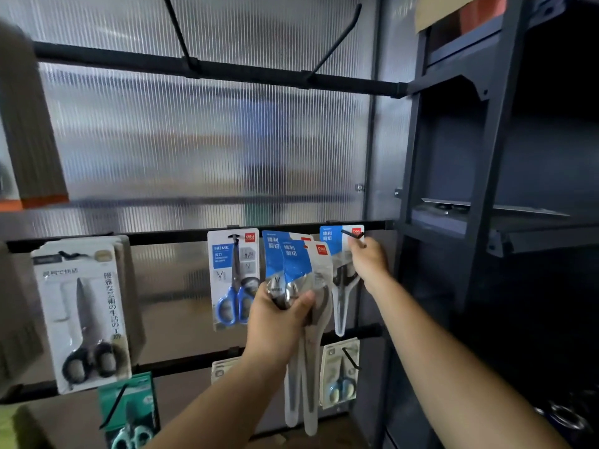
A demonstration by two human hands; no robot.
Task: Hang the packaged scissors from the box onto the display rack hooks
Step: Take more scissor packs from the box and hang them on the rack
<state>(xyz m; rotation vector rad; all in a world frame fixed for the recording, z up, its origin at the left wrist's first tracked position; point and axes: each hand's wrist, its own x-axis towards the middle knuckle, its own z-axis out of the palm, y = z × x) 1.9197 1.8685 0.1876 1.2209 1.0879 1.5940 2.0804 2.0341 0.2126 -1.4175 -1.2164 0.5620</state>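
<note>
Standing upright in the left grip [282, 315], two packaged scissors [296, 264] fan out with blue cards and red "deli" logos at the top and long clear sleeves pointing straight down below the palm, the fingers curled round their middles. Just to their right a matching pack [334, 241] hangs with its long axis vertical on a black hook [351, 235] of the display rack rail [162, 237], and the right grip [368, 260] pinches its upper right corner. Left of them hangs a blue-handled pair [233, 277] whose card reads "HOME".
</note>
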